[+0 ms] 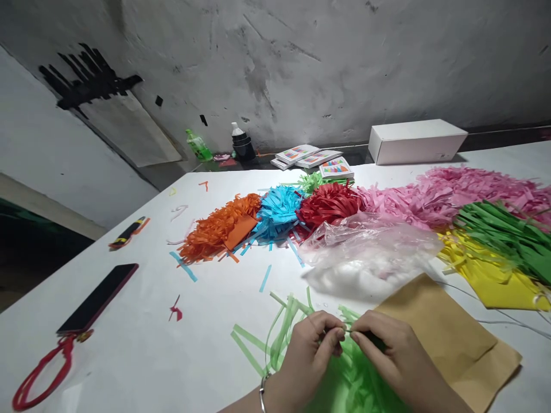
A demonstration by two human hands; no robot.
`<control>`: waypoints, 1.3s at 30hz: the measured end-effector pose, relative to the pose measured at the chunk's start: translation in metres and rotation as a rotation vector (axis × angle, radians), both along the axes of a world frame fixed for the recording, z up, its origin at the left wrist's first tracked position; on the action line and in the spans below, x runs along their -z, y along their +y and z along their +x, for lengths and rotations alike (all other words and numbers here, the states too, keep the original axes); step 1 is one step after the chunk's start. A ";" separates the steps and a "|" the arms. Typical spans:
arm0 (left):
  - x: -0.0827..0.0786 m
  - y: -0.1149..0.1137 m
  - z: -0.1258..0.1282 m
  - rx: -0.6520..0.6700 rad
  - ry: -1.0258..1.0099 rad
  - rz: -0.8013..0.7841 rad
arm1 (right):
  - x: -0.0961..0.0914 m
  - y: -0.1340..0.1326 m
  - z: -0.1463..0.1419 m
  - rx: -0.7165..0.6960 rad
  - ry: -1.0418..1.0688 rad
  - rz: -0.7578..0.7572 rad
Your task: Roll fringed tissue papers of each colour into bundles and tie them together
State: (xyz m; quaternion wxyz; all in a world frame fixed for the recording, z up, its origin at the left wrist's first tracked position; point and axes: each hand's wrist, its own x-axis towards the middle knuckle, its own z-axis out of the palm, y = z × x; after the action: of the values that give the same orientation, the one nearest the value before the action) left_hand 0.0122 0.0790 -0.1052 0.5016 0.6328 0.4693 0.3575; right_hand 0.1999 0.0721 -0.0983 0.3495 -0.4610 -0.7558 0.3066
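My left hand (307, 351) and my right hand (398, 351) meet near the front edge of the table, thumbs and fingers pinched close together. A thin dark strand shows between their fingertips; its exact kind is too small to make out. Below and around both hands lies light green fringed tissue paper (357, 373), with loose strips (279, 332) spreading to the left. My left wrist wears a silver bracelet (262, 393). Beside my right hand rests a brown paper envelope (434, 327), partly covered by that hand.
Fringed paper bundles in orange (215, 229), blue (279, 212), red (329, 203), pink (430, 195), dark green (508, 235) and yellow (495, 281) line the back. Before them sits a clear plastic bag (370, 252). Leftward lie a phone (99, 298) and a cutter (127, 234). A white box (415, 142) stands behind.
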 end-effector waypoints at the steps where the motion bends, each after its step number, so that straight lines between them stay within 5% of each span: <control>1: 0.000 0.000 0.000 0.006 0.006 0.007 | -0.001 0.000 0.000 -0.008 -0.005 0.019; 7: -0.002 0.000 -0.001 0.048 0.071 0.057 | 0.001 -0.003 -0.004 -0.021 -0.015 0.087; 13: 0.000 0.005 0.000 0.021 -0.056 -0.101 | 0.002 -0.001 -0.002 0.050 -0.026 0.056; 21: -0.003 0.007 -0.005 0.075 0.223 0.202 | 0.001 0.000 -0.001 0.004 -0.060 -0.024; 31: 0.000 0.006 0.001 -0.015 0.249 0.107 | 0.017 -0.004 -0.015 0.023 -0.328 0.637; 35: 0.001 0.007 0.004 -0.042 0.292 0.041 | 0.017 -0.004 -0.018 0.033 -0.381 0.678; 39: 0.001 0.011 0.001 -0.097 0.367 0.159 | 0.018 -0.004 -0.014 0.050 -0.330 0.539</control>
State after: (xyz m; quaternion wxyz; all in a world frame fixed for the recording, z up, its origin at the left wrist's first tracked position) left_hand 0.0130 0.0900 -0.1059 0.3385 0.7016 0.5531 0.2955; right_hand 0.1857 0.0683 -0.1162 0.3391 -0.4140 -0.8448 0.0074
